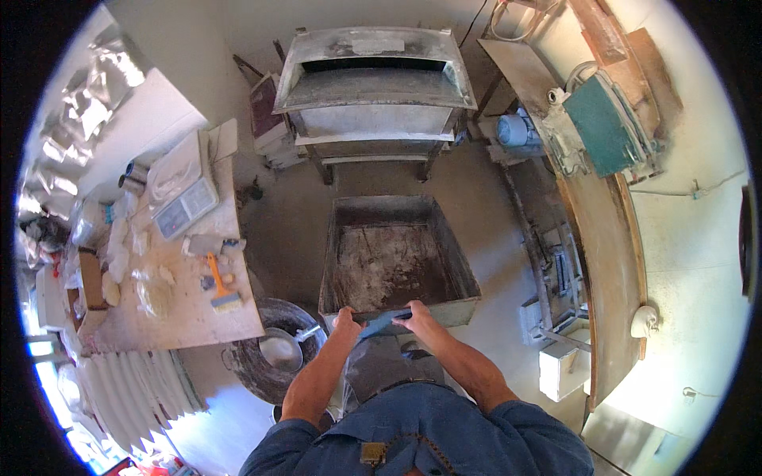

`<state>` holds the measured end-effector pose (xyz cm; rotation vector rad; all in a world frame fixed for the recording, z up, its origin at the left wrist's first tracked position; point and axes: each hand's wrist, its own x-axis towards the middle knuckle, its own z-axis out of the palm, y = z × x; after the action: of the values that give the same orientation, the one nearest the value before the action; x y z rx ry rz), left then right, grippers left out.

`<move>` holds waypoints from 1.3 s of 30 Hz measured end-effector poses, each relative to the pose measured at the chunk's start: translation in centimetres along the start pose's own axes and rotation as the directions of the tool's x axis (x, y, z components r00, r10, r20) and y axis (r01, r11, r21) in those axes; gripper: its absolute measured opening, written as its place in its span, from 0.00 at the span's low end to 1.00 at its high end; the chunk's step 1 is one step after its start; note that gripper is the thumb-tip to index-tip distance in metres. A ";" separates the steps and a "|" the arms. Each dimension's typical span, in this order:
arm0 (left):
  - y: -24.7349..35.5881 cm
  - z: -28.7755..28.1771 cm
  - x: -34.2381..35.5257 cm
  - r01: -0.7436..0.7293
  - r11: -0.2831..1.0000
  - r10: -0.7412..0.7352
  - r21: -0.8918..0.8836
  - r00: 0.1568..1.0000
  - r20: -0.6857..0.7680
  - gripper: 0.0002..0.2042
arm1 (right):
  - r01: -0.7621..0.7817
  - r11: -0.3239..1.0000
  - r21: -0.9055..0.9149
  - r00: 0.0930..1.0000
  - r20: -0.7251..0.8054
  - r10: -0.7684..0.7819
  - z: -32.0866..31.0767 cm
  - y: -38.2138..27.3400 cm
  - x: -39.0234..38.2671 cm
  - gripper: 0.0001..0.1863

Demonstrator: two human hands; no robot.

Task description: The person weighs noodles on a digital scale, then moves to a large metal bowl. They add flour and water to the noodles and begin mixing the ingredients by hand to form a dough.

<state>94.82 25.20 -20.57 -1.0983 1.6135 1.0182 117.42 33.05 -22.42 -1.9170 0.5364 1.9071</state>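
Note:
A large rectangular metal tub [468, 305] stands on the floor in front of me, its inner floor stained brown and grey. At its near rim, my left hand [346, 322] and my right hand [416, 317] are closed a short way apart. Between them stretches a blue-grey strip [382, 324], which both hands grip at its ends. Whether it is cloth or a stiff sheet I cannot tell. Beside my left forearm is a round dark basin [248, 366] holding a smaller bowl with pale contents [278, 351] and a metal-handled tool [308, 333].
On the left, a worktable [190, 321] carries a scale [186, 208], an orange-handled scraper [214, 274] and plastic bags. A metal machine on legs [377, 119] stands beyond the tub. Along the right wall runs a wooden bench [607, 278] with a green panel [602, 125]; a blue motor [514, 129] sits beside it.

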 end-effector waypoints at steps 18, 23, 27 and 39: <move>17.1 19.9 11.6 0.081 0.997 -0.080 -0.011 0.995 0.056 0.14 | 0.245 0.954 0.171 0.960 -0.178 -0.215 22.8 -6.6 15.4 0.12; 16.6 21.4 22.4 -0.059 0.983 -0.007 0.173 0.934 0.356 0.16 | 0.228 0.949 0.218 0.967 0.065 -0.248 23.0 -6.3 25.8 0.11; 15.7 25.6 29.4 0.147 0.989 -0.112 -0.035 0.871 0.479 0.18 | 0.231 0.915 0.331 0.908 0.265 -0.325 22.2 -7.1 34.0 0.15; 20.7 39.4 35.7 -0.013 0.987 0.090 -0.158 0.866 0.493 0.18 | 0.381 0.914 0.139 0.821 0.403 -0.404 31.1 -13.4 55.6 0.08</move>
<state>77.01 60.33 -61.77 -0.7976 1.1628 1.3498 98.09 60.61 -78.10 -1.3726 0.0456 1.9176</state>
